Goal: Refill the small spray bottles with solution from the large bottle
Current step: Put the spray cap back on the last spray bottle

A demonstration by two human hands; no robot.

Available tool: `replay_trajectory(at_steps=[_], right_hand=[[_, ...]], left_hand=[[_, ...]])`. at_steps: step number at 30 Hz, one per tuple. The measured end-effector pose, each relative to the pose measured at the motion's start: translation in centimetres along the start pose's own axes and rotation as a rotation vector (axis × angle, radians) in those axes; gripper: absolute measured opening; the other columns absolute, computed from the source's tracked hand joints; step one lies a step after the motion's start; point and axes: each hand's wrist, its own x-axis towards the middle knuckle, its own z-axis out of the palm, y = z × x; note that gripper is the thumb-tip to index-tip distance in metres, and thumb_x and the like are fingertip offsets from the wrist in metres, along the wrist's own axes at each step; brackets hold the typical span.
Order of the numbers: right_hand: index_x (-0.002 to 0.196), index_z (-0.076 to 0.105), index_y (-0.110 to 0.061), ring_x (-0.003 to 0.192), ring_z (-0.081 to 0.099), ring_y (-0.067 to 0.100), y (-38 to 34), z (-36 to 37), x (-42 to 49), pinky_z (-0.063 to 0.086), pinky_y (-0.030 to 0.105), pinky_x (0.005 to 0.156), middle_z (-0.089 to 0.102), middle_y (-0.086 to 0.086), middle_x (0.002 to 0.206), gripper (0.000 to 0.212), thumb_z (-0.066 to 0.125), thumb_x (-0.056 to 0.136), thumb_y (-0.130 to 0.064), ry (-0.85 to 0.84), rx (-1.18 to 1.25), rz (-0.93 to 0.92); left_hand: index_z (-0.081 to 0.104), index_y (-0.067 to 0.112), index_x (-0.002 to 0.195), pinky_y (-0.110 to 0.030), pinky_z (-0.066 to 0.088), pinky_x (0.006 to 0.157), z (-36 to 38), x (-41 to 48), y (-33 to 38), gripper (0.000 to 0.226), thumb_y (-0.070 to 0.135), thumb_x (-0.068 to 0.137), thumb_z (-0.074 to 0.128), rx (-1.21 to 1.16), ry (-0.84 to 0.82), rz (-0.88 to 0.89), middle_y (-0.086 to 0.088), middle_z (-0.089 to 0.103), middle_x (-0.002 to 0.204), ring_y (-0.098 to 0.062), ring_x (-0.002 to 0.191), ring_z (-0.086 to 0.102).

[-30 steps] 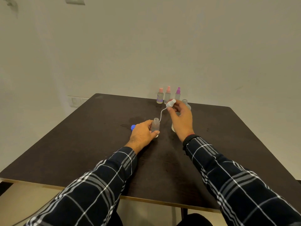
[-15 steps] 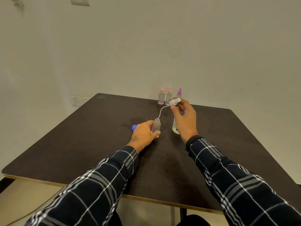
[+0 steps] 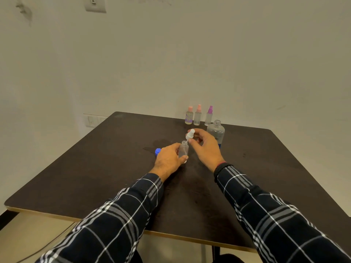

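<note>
One small bottle (image 3: 183, 149), left of the large bottle (image 3: 216, 132), is clamped in left hand (image 3: 168, 160) fingers; right hand (image 3: 206, 149) fingers pinch the spray head (image 3: 190, 134) over its neck. Recapping likely: seat, then twist.

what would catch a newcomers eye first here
The two hands meeting mid-table: the left hand grips a small clear bottle standing on the dark table, while the right hand pinches a white spray cap just above its open neck. Behind the right hand stands the large bottle, uncapped. A blue cap lies left of the left hand, and three small spray bottles line the far edge.
</note>
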Motion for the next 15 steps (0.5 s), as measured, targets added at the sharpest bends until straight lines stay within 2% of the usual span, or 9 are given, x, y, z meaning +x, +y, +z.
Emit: replay_trajectory(at_steps=[6, 11, 15], right_hand=[[0.126, 0.062, -0.02, 0.106, 0.06, 0.006, 0.2, 0.8, 0.3, 0.048, 0.024, 0.097, 0.066, -0.005, 0.118, 0.031, 0.064, 0.095, -0.019, -0.065, -0.104, 0.115], [0.129, 0.06, -0.02, 0.107, 0.057, 0.009, -0.3, 1.2, 0.9, 0.044, 0.024, 0.092, 0.064, -0.003, 0.122, 0.036, 0.065, 0.094, -0.025, -0.133, -0.222, 0.157], [0.115, 0.065, -0.02, 0.099, 0.06, 0.013, -0.7, 0.9, 1.5, 0.048, 0.029, 0.091, 0.066, -0.003, 0.106, 0.027, 0.071, 0.089, -0.024, -0.133, -0.346, 0.134]], left_hand=[[0.055, 0.023, 0.134, -0.035, 0.052, 0.097, 0.1, 0.1, -0.1, 0.047, 0.035, 0.091, 0.07, -0.027, -0.018, 0.007, 0.001, 0.068, 0.116, -0.015, 0.105, 0.063], [0.057, 0.021, 0.128, -0.036, 0.052, 0.097, 0.1, 0.2, -0.3, 0.04, 0.033, 0.092, 0.069, -0.034, -0.016, 0.009, 0.001, 0.068, 0.112, -0.015, 0.102, 0.063], [0.058, 0.021, 0.128, -0.038, 0.052, 0.098, 0.2, 0.2, -0.5, 0.04, 0.034, 0.091, 0.069, -0.041, -0.014, 0.023, 0.001, 0.068, 0.112, -0.015, 0.104, 0.063]])
